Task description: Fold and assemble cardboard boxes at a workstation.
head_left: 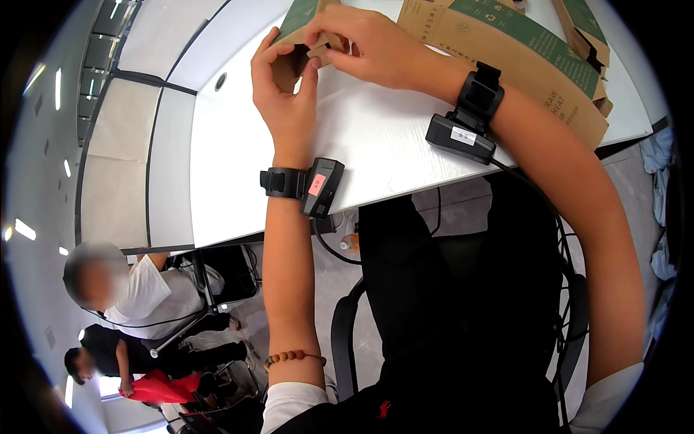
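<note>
At the top of the view, a small brown and green cardboard box [297, 19] is held in both hands with its end toward me. My left hand [283, 94] wraps round its left side, thumb and fingers closed on the cardboard. From the right, my right hand [372, 45] pinches a flap [319, 52] at the box's end between thumb and fingers. The dark inside of the box shows between the hands; its far part is cut off by the picture's edge. Each wrist wears a black strap with a small black device, the left one [322, 186] and the right one [460, 139].
A large brown and green cardboard carton [506, 61] lies on the white table [383, 145] beyond my right forearm, with another carton [584, 32] beside it. Pale partition panels [119, 130] border the left. Cables hang from the wrist devices. Two people sit at lower left.
</note>
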A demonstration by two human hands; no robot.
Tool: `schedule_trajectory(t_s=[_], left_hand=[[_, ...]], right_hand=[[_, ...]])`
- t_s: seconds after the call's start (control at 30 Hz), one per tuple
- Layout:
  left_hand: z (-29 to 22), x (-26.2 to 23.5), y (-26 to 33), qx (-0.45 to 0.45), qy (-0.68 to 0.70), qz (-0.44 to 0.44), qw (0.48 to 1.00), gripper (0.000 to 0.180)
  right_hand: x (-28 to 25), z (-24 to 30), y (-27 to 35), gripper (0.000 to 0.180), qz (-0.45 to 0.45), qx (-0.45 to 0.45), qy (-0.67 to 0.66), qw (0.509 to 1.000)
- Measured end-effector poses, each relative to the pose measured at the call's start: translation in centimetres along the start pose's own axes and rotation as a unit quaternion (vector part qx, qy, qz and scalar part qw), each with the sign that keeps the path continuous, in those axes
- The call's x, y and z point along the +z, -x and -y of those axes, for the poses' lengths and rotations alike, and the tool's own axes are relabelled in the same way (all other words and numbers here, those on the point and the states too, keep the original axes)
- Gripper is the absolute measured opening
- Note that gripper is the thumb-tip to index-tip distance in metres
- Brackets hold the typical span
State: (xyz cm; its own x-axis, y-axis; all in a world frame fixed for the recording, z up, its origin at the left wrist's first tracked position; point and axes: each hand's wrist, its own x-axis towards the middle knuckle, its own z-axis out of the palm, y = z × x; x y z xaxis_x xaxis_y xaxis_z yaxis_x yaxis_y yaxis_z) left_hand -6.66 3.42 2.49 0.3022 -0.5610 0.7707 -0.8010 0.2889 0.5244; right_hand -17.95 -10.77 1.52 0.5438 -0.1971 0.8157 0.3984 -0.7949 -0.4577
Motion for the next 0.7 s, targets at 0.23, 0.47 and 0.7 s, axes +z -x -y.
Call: schedule_trajectory(t_s=[0.23, 0.47, 0.7], left_hand=[[1.1, 0.1, -0.1, 0.031, 0.005, -0.012, 0.999, 0.021], [0.8, -0.4, 0.1, -0.089, 0.093, -0.027, 0.991, 0.011], [0.8, -0.2, -0.1, -0.022, 0.022, 0.032, 0.999, 0.045]], right_hand=[[-0.1, 0.6, -0.2, 0.024, -0.02, -0.023, -0.046, 0.998], [-0.7, 1.9, -0.5, 0.033, 0.004, 0.001, -0.1, 0.995], [-0.6, 1.4, -0.6, 0.032, -0.047, -0.041, -0.049, 0.997]])
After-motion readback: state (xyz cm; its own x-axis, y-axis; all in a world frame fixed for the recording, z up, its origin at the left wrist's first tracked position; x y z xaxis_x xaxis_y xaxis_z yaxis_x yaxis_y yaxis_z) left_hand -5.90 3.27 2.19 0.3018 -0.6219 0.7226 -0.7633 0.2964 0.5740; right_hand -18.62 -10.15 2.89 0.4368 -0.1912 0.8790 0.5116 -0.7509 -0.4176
